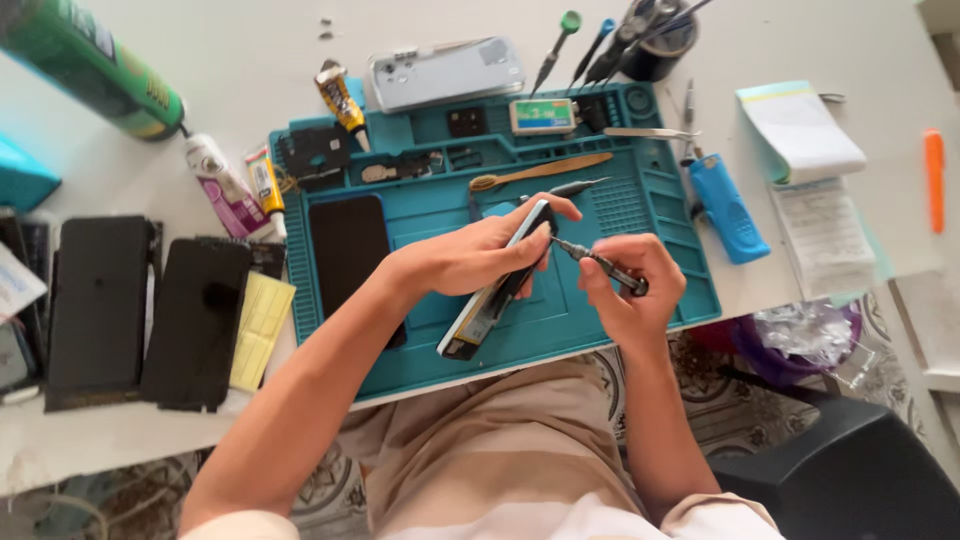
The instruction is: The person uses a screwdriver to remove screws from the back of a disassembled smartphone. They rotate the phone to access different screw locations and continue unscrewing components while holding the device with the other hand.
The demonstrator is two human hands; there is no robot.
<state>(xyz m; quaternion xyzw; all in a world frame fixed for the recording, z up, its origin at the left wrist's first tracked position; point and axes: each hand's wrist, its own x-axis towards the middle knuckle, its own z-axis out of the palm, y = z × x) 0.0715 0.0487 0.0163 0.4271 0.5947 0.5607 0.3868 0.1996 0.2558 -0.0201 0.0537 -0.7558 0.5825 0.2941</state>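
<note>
Left hand (480,250) comes in from lower left, forearm angled up across the teal work mat (660,215), fingers wrapped around the upper end of an opened phone (497,285). Phone is held tilted on its long edge above the mat's middle, lower end pointing toward the near mat edge, top end under the fingertips.

Right hand (625,285) comes up from below, wrist bent inward, thumb and fingers pinched on a small dark screwdriver (600,265). Driver tip points left and meets the phone's upper corner just beside the left fingertips. Hands nearly touching there.

Edges/room: the work sits over the mat's flat central panel, which is bare around the phone. A dark screen panel (348,255) lies flat on the mat's left part, partly under the left forearm. A wooden-handled brush (540,172) and a pair of tweezers (650,132) lie along the far compartments, well apart from the hands. A blue case (728,208) sits just off the mat's right edge. Near mat edge runs along the table front, close under the right wrist. Black panels (150,310) lie on the table well to the left.
</note>
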